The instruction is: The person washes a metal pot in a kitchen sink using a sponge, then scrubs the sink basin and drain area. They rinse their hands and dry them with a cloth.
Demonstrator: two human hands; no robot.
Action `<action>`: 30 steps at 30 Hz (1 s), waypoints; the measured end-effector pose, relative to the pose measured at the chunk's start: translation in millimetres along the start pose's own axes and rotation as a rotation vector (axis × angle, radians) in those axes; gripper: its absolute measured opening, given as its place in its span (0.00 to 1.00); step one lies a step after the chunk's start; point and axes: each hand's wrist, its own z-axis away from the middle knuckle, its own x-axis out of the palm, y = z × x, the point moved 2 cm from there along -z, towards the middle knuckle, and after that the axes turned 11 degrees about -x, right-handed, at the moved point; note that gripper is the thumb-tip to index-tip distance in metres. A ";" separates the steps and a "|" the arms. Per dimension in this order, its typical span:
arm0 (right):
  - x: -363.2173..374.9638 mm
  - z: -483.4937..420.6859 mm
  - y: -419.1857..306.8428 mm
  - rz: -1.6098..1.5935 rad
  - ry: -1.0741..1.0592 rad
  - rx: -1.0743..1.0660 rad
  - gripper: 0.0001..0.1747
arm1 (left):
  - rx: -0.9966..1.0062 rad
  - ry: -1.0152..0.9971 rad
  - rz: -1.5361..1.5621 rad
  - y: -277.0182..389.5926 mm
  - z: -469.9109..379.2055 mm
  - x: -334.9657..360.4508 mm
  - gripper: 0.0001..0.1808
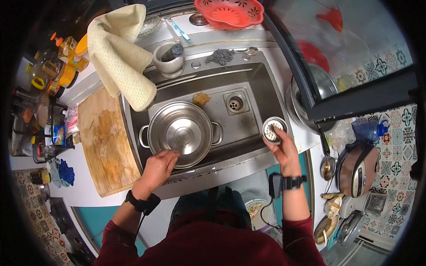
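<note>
My right hand (pixel 286 149) grips a round metal sink strainer (pixel 275 130) over the right edge of the stainless steel sink (pixel 236 133). My left hand (pixel 161 166), fingers together and bent, is at the near rim of a two-handled steel pot (pixel 184 133) in the sink's left part; whether it touches the rim I cannot tell. Behind the pot lies a yellow-brown scrubbing sponge (pixel 201 99). The drain hole (pixel 236 103) shows uncovered in the sink floor.
A wooden cutting board (pixel 106 143) lies left of the sink. Behind stand a stone mortar (pixel 169 63) with its pestle, a draped cream cloth (pixel 119 56), a steel wool scourer (pixel 220 57) and a red plastic basket (pixel 229 15). An open window frame (pixel 362 96) juts over pans at right.
</note>
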 end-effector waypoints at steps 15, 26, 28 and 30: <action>-42.5 -308.3 165.2 1.026 0.068 0.063 0.23 | -0.552 0.158 -0.119 -43.2 80.2 -17.0 0.09; -18.9 -269.8 120.5 0.883 -0.100 0.272 0.16 | -0.449 0.186 -0.053 -24.2 24.6 -7.7 0.04; 3.9 -241.7 102.8 0.855 -0.269 0.183 0.16 | -0.418 0.166 -0.057 -31.3 1.3 -10.5 0.04; 31.9 -209.5 96.7 0.767 -0.431 -0.025 0.18 | -0.394 0.189 -0.035 -41.0 -20.6 -12.2 0.05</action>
